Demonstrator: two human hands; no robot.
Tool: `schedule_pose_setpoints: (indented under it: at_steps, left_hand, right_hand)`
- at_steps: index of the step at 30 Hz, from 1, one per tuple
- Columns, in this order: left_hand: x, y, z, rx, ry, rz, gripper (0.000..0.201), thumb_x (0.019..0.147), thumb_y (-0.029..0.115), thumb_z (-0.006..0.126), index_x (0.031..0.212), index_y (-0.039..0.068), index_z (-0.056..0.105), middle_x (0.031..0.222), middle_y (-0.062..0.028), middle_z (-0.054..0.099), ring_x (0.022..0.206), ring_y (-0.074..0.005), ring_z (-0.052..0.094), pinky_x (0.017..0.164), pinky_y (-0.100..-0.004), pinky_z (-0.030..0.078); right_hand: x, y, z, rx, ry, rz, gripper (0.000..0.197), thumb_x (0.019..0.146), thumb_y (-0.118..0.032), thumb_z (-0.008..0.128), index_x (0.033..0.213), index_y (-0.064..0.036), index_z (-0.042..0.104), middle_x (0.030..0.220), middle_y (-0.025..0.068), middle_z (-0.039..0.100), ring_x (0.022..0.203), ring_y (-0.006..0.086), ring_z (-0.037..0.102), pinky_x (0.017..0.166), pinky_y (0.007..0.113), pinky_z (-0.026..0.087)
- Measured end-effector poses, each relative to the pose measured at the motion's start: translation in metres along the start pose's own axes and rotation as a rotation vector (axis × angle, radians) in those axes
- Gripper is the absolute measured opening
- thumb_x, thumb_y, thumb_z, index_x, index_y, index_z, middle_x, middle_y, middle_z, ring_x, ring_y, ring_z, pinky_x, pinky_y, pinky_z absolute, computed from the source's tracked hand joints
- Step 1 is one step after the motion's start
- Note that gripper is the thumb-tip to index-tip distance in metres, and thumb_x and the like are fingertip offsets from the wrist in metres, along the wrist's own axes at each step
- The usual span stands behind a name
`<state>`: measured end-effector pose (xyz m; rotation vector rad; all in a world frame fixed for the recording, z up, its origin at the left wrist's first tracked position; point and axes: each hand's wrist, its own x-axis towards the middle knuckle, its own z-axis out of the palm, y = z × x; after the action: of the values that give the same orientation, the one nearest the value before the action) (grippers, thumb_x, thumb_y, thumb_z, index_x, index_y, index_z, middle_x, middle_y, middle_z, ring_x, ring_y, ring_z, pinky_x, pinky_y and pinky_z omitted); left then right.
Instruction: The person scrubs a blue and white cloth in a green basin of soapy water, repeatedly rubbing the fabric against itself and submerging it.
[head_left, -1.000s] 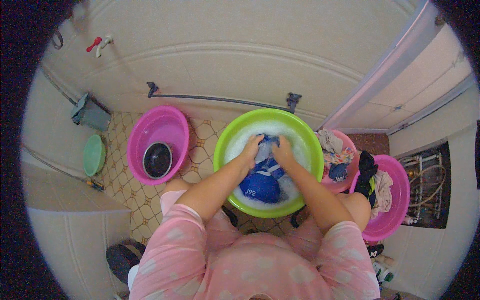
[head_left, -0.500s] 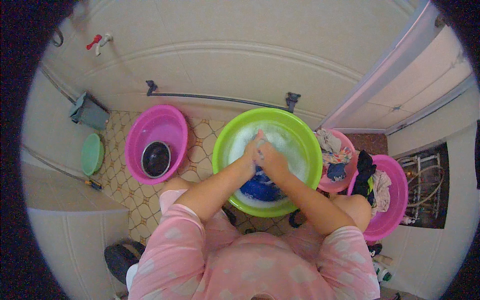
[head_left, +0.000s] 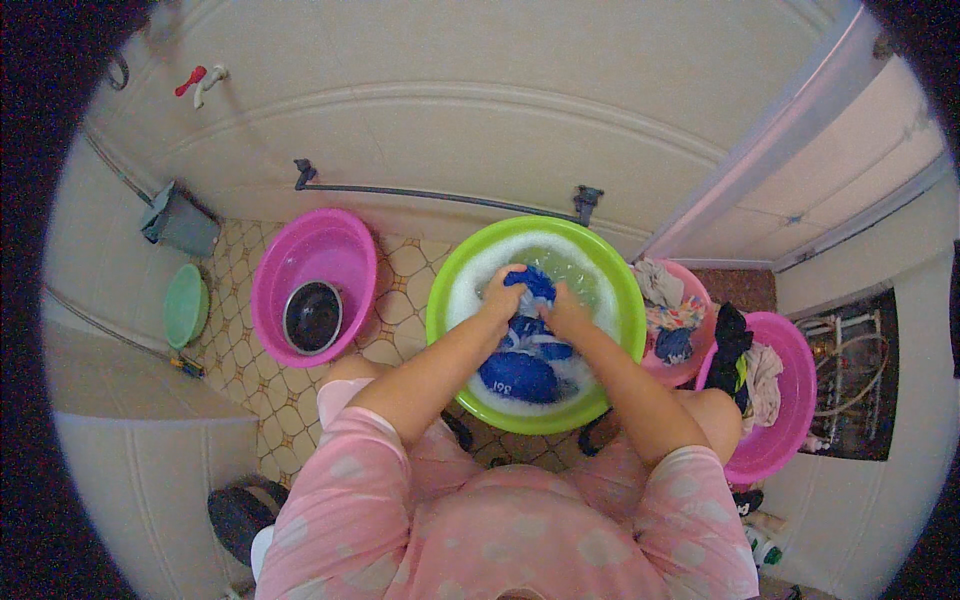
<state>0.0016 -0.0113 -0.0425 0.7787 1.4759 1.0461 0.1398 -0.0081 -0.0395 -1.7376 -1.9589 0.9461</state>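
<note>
"Where was the cloth (head_left: 525, 340)?"

"In the green tub (head_left: 436, 320). Its top was bunched between the hands, and the rest lay on their near side, among suds (head_left: 468, 290)."

"And the hands?"

"The left hand (head_left: 503, 297) had its fingers curled over the bunched blue part; the right hand (head_left: 565, 312) pinched the side facing it. A short span of cloth separated them."

"How did you judge its handling?"

"Soft and limp, hardly fragile, but heavy with water and probably slick. A thick fold in each palm, right where the hands were, seemed a surer hold than a thin edge."
</note>
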Motion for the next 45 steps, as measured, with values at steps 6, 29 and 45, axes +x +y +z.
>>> schedule_pose_setpoints:
  at_steps: [6,29,45]
  left_hand:
    - [0.022,-0.026,-0.011,-0.388,-0.139,-0.138,0.03,0.077,-0.001,0.041,0.1,0.013,0.054,0.09,-0.008,0.058,0.081,-0.0219,0.056,0.07,-0.0362,0.048]
    - [-0.015,0.022,0.004,-0.719,-0.291,-0.383,0.04,0.085,0.044,0.043,0.096,0.007,0.054,0.083,-0.0098,0.059,0.074,-0.0238,0.056,0.069,-0.0371,0.046]
    - [0.023,-0.017,-0.014,-0.1,-0.155,-0.148,0.039,0.068,-0.005,0.044,0.099,0.013,0.058,0.09,-0.0113,0.058,0.076,-0.021,0.056,0.064,-0.0361,0.048]
  right_hand:
    - [0.012,0.024,0.017,-0.141,-0.012,-0.129,0.048,0.069,-0.018,0.061,0.11,-0.0021,0.042,0.106,0.0245,0.051,0.1,0.0384,0.049,0.086,0.043,0.037]
    - [-0.018,-0.06,-0.012,-0.044,0.147,-0.352,0.024,0.081,-0.026,0.047,0.083,-0.003,0.05,0.078,0.0171,0.053,0.072,0.0345,0.055,0.063,0.044,0.044]
    - [0.013,0.013,-0.009,-0.138,-0.267,0.025,0.045,0.069,-0.023,0.064,0.107,-0.0053,0.05,0.103,0.0191,0.055,0.093,0.0328,0.054,0.082,0.038,0.042]
